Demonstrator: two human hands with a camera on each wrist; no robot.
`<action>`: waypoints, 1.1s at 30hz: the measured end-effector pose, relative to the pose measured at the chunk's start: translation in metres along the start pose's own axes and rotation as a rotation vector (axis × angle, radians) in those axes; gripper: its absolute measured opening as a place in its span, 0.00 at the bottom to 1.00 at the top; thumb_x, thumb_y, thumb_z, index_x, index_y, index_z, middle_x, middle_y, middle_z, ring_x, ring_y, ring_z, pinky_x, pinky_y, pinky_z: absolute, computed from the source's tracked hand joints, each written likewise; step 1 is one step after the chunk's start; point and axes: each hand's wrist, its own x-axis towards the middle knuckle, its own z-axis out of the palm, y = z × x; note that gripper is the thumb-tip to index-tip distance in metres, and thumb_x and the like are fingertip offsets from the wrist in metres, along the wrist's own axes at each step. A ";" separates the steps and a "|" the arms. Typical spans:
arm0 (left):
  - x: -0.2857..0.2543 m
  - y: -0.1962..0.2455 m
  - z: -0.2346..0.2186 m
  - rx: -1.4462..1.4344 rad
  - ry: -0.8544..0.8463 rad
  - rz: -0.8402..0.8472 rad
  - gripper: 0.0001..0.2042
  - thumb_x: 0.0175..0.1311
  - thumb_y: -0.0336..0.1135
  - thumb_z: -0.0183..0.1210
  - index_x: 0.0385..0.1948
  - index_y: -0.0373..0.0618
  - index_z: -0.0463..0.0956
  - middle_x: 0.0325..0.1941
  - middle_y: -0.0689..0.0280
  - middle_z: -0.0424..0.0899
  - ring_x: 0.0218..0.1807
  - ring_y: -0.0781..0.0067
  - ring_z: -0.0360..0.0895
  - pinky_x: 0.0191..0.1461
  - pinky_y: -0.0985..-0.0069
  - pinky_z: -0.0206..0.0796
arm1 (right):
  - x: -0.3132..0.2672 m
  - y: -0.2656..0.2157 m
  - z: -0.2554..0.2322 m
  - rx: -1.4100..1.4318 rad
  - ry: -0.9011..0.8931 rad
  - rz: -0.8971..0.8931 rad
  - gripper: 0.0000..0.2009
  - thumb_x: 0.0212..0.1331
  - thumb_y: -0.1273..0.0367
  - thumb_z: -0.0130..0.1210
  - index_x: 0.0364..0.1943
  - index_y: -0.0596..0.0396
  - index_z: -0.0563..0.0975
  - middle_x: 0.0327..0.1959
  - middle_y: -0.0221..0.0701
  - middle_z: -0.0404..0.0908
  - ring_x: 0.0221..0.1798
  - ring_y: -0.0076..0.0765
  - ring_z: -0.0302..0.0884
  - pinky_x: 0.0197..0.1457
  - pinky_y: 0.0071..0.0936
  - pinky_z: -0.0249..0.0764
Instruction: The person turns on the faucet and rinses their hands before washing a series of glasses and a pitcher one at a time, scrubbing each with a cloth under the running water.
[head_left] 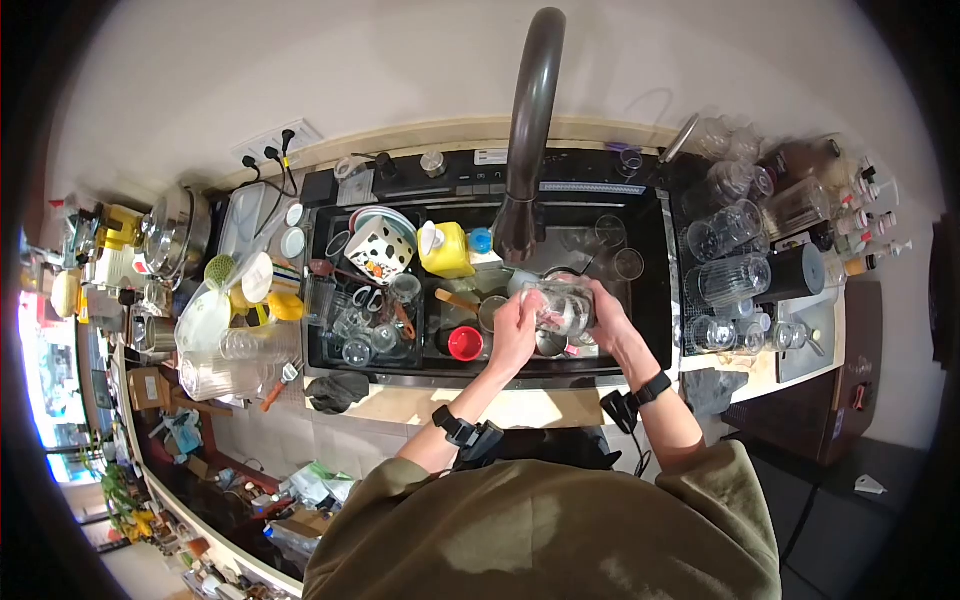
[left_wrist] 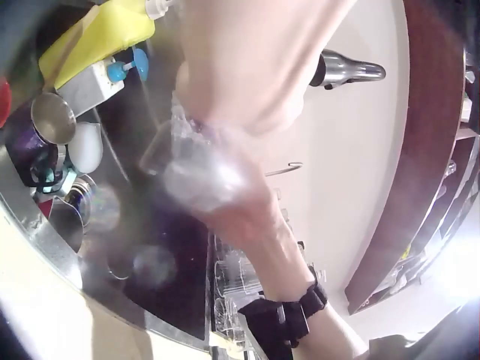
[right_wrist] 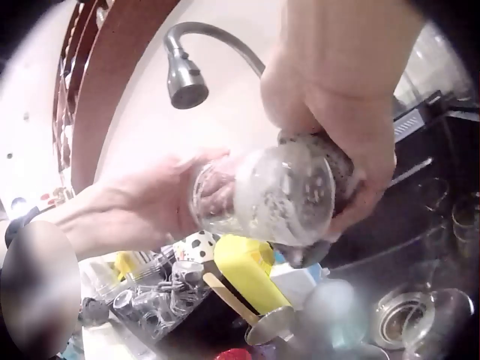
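Observation:
Over the sink [head_left: 640,350], my two hands are on a clear drinking glass [right_wrist: 289,196], tilted on its side with whitish suds on it. My left hand [head_left: 513,328] grips the glass from the left; part of that hand shows through its wall. From the right, my right hand [head_left: 608,318] holds a dark speckled sponge [right_wrist: 339,159] pressed against the other end of the glass. Its fingertips curl round the sponge in the right wrist view. The dark faucet [head_left: 520,215] hangs just behind the hands. In the left wrist view the glass is blurred.
A red cup [head_left: 465,343], a yellow bottle [head_left: 446,252] and a wooden-handled pan [right_wrist: 271,324] stand in the sink to the left. Several glasses and a cow-spotted container [head_left: 381,250] crowd its left side. More glasses [head_left: 733,280] fill the right counter.

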 end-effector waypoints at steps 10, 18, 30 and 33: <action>0.012 -0.005 0.018 -0.244 0.110 -0.113 0.13 0.70 0.38 0.48 0.34 0.35 0.72 0.26 0.66 0.81 0.29 0.82 0.76 0.34 0.81 0.66 | -0.022 0.015 0.039 0.241 0.401 -0.301 0.19 0.66 0.55 0.41 0.56 0.46 0.67 0.54 0.30 0.70 0.51 0.27 0.71 0.46 0.33 0.72; 0.030 0.022 -0.011 0.184 -0.357 0.024 0.11 0.66 0.36 0.52 0.33 0.36 0.73 0.25 0.60 0.81 0.28 0.71 0.79 0.38 0.75 0.70 | -0.018 -0.047 0.003 -1.316 0.184 -0.712 0.19 0.49 0.61 0.63 0.45 0.52 0.76 0.36 0.38 0.82 0.42 0.43 0.80 0.46 0.31 0.74; 0.050 0.006 -0.009 0.781 -0.436 0.631 0.07 0.57 0.32 0.56 0.32 0.39 0.72 0.29 0.56 0.77 0.38 0.58 0.75 0.63 0.61 0.59 | 0.006 -0.082 0.025 -2.054 -0.323 -0.731 0.15 0.45 0.66 0.60 0.41 0.46 0.77 0.28 0.36 0.78 0.32 0.43 0.79 0.32 0.38 0.75; 0.056 0.004 -0.008 0.709 -0.396 0.416 0.10 0.56 0.34 0.58 0.34 0.39 0.72 0.36 0.55 0.76 0.43 0.54 0.74 0.59 0.60 0.61 | 0.026 -0.076 0.016 -2.026 -0.280 -0.747 0.12 0.45 0.66 0.60 0.38 0.46 0.78 0.28 0.37 0.79 0.31 0.44 0.80 0.31 0.38 0.74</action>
